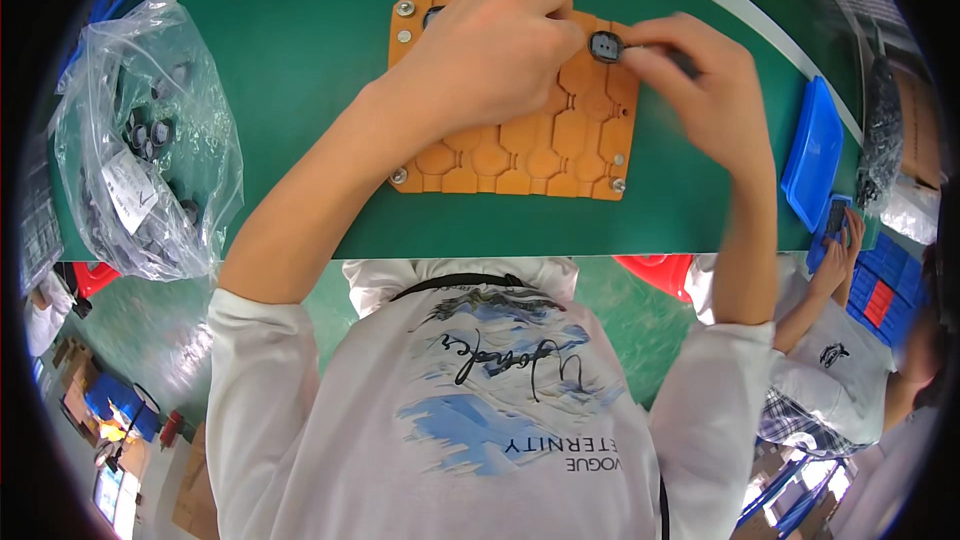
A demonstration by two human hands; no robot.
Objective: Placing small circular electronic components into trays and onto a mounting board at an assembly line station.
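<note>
An orange-brown moulded fixture plate (pixel 505 155) with shaped recesses and metal pins at its corners lies on the green table. My left hand (pixel 505 45) is over its upper part with fingers curled down; what they hold, if anything, is hidden. A dark round part (pixel 433 16) shows in the plate beside my left wrist. My right hand (pixel 705 75) is at the plate's upper right corner, thumb and forefinger closed on a small black part with a rounded head (pixel 606 47). A dark length of it shows behind the fingers. Whether the head touches the plate, I cannot tell.
A clear plastic bag (pixel 150 160) holding several small black parts and a white label lies at the left. A blue tray (pixel 808 155) stands at the right table edge. Beyond it, another person's hands (pixel 838 255) hold a dark object. Red stools (pixel 660 273) show below the table.
</note>
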